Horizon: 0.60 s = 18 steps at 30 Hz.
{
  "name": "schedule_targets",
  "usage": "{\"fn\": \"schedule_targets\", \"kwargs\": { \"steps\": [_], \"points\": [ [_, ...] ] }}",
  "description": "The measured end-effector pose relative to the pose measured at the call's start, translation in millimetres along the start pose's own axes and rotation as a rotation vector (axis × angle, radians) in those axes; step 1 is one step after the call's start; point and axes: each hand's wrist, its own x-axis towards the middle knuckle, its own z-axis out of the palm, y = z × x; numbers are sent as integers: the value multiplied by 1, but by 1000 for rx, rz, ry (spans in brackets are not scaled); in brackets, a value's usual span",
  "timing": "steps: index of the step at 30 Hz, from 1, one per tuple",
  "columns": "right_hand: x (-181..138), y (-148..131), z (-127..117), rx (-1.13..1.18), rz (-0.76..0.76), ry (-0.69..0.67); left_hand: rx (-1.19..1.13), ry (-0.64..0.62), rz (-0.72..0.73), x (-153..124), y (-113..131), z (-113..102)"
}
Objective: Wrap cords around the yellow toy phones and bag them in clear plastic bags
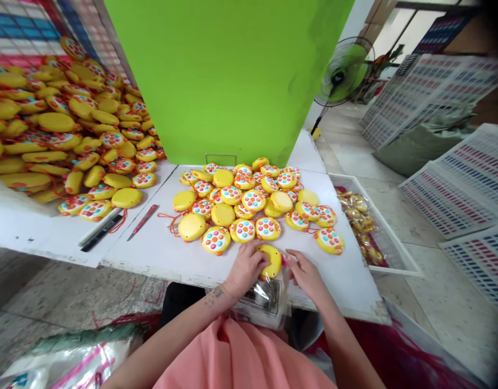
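Observation:
My left hand [245, 268] grips a yellow round toy [272, 261] at the near edge of the white table [159, 254], its fingers curled round the toy's left side. My right hand [303, 270] sits just right of the toy, fingers pinched on the top of a clear plastic bag [265, 300] that hangs below the table edge. The toy is partly inside the bag's mouth. Several more yellow toys with coloured buttons [249, 202] lie in a heap just beyond my hands.
A big pile of the same toys [62, 129] fills the left side. A dark flat tool [142, 221] and ruler-like strips [100, 231] lie on the table's left. A white tray of bagged toys [360, 216] stands at the right. A green panel [228, 75] and a fan [346, 70] stand behind.

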Motion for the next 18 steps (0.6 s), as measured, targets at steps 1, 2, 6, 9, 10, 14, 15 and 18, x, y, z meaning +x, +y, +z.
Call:
{"fn": "schedule_targets", "kwargs": {
  "steps": [1,2,6,9,10,14,15,18],
  "points": [
    [-2,1,3,49,9,-11,-44,-35,-2,2,0,-2],
    [-2,1,7,85,16,-15,-83,-79,-8,5,-1,-5],
    [-3,-7,18,74,7,39,-187,-243,-33,16,-5,-15],
    [-3,-17,25,41,-49,166,-209,-264,-65,22,-3,-18],
    [-4,-20,28,61,-60,210,-208,-258,-83,23,0,-19],
    [-4,-30,38,288,-57,265,-197,-251,-137,22,12,-19],
    [-4,-32,39,345,-53,259,-185,-231,-146,20,14,-20],
    [-5,-35,39,459,-53,253,-147,-10,-188,9,13,-25]
  ]
}}
